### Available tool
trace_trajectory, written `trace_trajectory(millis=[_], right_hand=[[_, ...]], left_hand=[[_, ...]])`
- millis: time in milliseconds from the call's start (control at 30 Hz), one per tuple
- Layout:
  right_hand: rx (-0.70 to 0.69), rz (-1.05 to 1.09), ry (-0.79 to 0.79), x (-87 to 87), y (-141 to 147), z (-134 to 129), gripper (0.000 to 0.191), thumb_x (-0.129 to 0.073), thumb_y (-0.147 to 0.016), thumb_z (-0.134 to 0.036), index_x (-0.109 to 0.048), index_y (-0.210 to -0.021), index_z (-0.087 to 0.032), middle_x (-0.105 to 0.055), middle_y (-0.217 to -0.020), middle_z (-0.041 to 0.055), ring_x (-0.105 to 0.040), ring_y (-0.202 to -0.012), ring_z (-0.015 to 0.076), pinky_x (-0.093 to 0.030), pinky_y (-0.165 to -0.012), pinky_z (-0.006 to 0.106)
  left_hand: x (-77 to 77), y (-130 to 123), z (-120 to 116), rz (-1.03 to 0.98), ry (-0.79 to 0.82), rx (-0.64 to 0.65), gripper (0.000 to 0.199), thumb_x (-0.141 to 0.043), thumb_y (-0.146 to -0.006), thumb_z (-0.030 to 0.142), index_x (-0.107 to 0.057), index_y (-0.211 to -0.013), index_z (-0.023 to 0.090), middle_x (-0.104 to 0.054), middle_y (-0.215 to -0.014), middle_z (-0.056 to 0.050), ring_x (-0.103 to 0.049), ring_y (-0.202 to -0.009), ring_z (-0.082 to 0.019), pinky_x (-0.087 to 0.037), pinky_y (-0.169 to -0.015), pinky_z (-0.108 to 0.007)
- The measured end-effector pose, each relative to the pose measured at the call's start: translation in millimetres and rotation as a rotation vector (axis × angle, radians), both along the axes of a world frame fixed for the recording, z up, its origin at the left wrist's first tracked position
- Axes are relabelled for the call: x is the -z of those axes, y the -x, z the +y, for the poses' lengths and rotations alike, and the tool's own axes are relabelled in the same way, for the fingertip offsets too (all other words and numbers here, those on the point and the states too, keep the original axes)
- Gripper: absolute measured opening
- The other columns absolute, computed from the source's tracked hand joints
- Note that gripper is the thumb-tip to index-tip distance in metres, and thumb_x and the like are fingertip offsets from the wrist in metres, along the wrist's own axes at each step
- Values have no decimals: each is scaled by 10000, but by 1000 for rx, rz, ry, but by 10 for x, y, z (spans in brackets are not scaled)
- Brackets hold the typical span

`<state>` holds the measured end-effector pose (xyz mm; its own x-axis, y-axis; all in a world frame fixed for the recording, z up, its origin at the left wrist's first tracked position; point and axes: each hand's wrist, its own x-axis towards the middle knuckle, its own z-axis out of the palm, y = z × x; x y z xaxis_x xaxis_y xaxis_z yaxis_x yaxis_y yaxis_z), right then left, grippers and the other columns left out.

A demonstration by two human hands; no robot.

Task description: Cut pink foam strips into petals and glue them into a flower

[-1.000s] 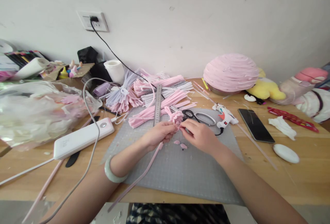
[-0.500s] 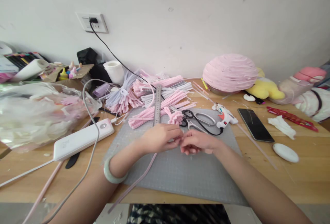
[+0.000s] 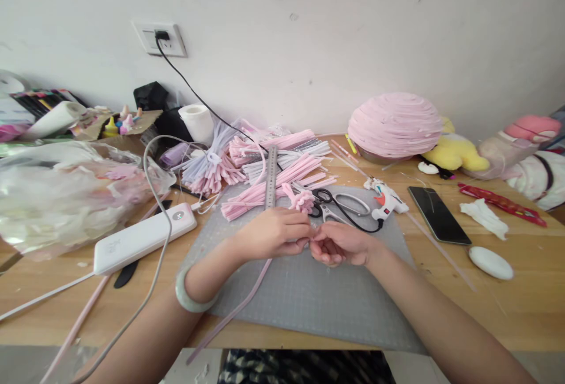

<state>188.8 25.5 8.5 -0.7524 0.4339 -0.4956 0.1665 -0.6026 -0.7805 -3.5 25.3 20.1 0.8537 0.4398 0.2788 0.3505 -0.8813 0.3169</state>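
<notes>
Over the grey cutting mat (image 3: 318, 301), my left hand (image 3: 276, 234) and my right hand (image 3: 338, 242) meet at their fingertips. Both are closed in a pinch, and whatever lies between the fingertips is too small or hidden to name. A long pink strip (image 3: 245, 301) comes out from under my left hand and runs down past the mat's front edge. Just behind the hands are a curled pink piece (image 3: 301, 200), a steel ruler (image 3: 271, 178) and scissors (image 3: 353, 204). Bundles of pink pipe cleaners (image 3: 251, 198) lie beyond.
A white power bank (image 3: 143, 240) with a looping cable and a clear plastic bag (image 3: 66, 195) are at the left. On the right are a glue gun (image 3: 387, 202), a phone (image 3: 438, 214), a white oval object (image 3: 491, 262) and a large pink dome (image 3: 395, 125).
Both hands stay together in nearly the same place, with slight shifts of the fingers. The whole view has moved very slightly.
</notes>
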Motion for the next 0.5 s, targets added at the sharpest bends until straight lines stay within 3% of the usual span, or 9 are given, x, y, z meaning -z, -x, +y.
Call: trace_trajectory(millis=[167, 300, 500], right_hand=[[123, 3, -176, 36, 54, -21, 231, -467, -657, -247, -457, -451, -144, -376, -374, -58, -270, -327, 27, -125, -333, 166], [243, -62, -376, 55, 77, -21, 212, -450, -599, -246, -464, -409, -152, -396, -372, -43, -284, -355, 41, -156, -358, 186], [179, -148, -810, 18, 49, -45, 222, -418, -650, -215, -453, -435, -169, -449, -428, -20, -381, -437, 84, -271, -441, 216]], left_hand=[[-40, -53, -34, -77, 201, -107, 184, -397, -819, 206, -572, -860, 170, -584, -792, -48, -509, -723, -128, -371, -675, -222], [-71, -108, -61, -131, 350, -204, 130, -430, -759, 148, -558, -777, 164, -560, -728, -11, -475, -659, -105, -359, -625, -204], [-35, -140, -65, -263, 674, -317, 70, -473, -714, 186, -502, -658, 156, -448, -601, 40, -389, -565, -79, -308, -534, -193]])
